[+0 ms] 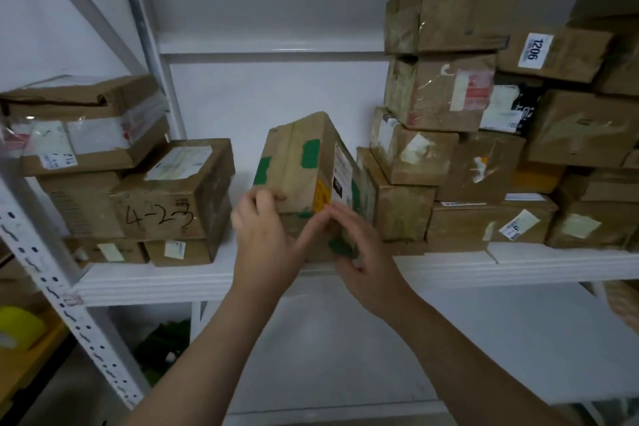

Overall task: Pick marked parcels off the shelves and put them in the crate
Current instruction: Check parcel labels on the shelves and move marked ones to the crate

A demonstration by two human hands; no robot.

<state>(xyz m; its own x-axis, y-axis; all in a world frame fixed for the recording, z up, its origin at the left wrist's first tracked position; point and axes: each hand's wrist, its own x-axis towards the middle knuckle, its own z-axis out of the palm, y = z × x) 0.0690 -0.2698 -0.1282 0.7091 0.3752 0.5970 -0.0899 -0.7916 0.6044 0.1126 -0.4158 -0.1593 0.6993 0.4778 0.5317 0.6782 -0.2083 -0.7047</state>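
Head view. Both hands reach to a white shelf board (518, 266) where a brown cardboard parcel with green tape patches (297, 166) stands tilted, one corner uppermost, in the gap between two stacks of boxes. The left hand (266, 235) grips the parcel's lower left edge — fingers curled onto the carton's face, closed on it. The right hand (363, 252) presses against the lower right side, fingers spread over a green patch and touching the carton; it holds the parcel from that side, though how firmly is hard to judge under the motion blur. A yellow sticker and a white label run down the parcel's near corner.

To the left, a carton with "4-23" handwritten on it (162, 197) sits atop smaller boxes, just beside the parcel. To the right rises a taller pile — among it a box bearing a white "1206" label (553, 52). A perforated white upright (52, 273) frames the rack at lower left. The crate does not show here.
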